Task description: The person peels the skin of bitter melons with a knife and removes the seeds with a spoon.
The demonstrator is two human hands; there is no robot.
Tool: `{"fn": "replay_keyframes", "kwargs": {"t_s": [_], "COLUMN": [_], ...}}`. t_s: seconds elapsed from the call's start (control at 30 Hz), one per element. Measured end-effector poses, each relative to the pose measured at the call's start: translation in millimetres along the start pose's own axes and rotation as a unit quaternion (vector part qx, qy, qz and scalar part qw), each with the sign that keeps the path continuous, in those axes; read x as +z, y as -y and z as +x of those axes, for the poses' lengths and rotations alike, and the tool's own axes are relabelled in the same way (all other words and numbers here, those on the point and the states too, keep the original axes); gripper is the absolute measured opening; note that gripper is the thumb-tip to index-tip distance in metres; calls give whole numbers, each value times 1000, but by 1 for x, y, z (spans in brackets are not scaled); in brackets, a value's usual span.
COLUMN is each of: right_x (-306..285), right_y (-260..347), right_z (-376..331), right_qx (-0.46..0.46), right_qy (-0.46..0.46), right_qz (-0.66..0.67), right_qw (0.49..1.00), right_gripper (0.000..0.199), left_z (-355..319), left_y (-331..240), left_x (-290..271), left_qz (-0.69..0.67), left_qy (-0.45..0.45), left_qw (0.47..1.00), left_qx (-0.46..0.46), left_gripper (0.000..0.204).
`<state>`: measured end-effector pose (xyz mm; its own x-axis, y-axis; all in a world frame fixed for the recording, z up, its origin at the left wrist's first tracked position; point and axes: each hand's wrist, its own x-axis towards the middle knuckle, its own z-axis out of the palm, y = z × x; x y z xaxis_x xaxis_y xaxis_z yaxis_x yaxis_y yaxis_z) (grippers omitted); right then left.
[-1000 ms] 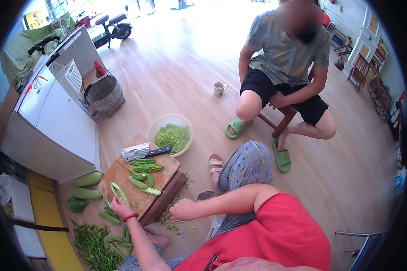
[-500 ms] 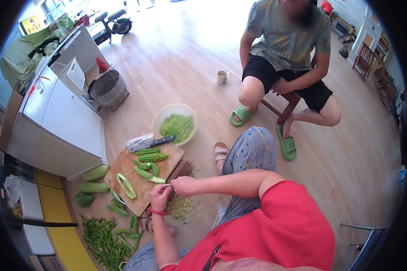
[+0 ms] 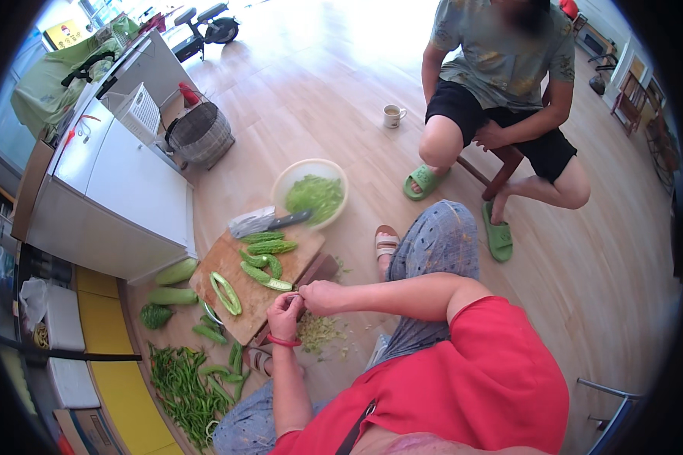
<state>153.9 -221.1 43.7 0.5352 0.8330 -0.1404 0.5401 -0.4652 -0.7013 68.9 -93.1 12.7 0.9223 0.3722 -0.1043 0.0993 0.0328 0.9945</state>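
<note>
Containing green pieces [image 3: 315,199]: bowl [image 3: 281,196], beside board [image 3: 225,260]. Left hand [image 3: 284,316], right hand [image 3: 322,297]: meeting, fingers bent; what they grasp, cannot tell.

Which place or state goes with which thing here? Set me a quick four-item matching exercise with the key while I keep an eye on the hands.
Things:
1. Cleaver
2. Mug
3. Left hand
4. Long green peppers

Places and states:
A. Heaped on the floor, beside the yellow panels
B. Close up to the right hand, with a red band at its wrist
C. Lying at the far edge of the cutting board
D. Standing on the floor, left of the seated person in the picture

Right pairs: 1-C, 2-D, 3-B, 4-A
</note>
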Motion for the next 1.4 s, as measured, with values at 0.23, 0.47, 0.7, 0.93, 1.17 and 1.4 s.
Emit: {"fn": "replay_keyframes", "kwargs": {"t_s": [0.23,0.47,0.7,0.93,1.17,1.4], "right_x": [8,-17,-32,-39,-34,-31], "right_y": [-20,-9,1,7,0,-1], "right_z": [18,14,12,3,-2,-2], "right_qx": [-21,44,145,194,194,202], "right_qy": [-14,-109,-45,-2,-6,0], "right_qz": [-92,101,371,471,470,461], "right_qw": [995,988,916,861,861,864], "right_gripper": [14,27,19,17,17,14], "left_z": [4,-24,-8,55,104,105], "left_y": [2,54,44,34,40,62], "left_x": [-17,-33,-21,-34,-42,-75], "left_qz": [12,524,423,292,385,77], "left_qy": [-42,62,-51,-271,-315,-315], "left_qw": [998,850,904,917,866,938], "left_qx": [-45,1,-30,-33,-51,-118], "left_gripper": [15,27,26,37,66,51]}}
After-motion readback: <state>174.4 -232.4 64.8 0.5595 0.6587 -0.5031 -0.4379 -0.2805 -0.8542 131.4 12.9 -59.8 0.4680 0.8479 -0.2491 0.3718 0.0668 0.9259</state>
